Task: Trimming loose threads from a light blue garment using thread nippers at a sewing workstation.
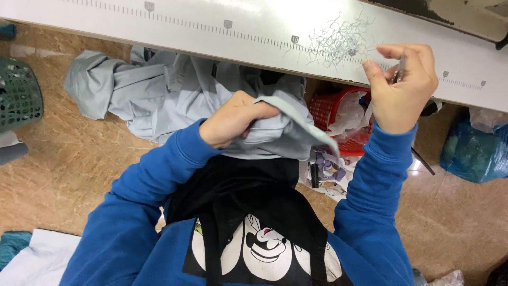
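Left hand (233,119) clamps the grey cloth (280,130) low, while right hand (399,87), raised right of it, pinches a small tool (400,69).

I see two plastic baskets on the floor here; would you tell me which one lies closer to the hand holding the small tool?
The red basket, under the table edge just left of the right hand. The green basket sits far off at the frame's left edge.

Two hands up: left hand (233,121), right hand (399,87). One grey garment (159,92), one small metal tool (400,69). Two baskets, red basket (330,108) and green basket (18,95). One white table (211,37), one thread tangle (341,39), one blue bag (473,153).
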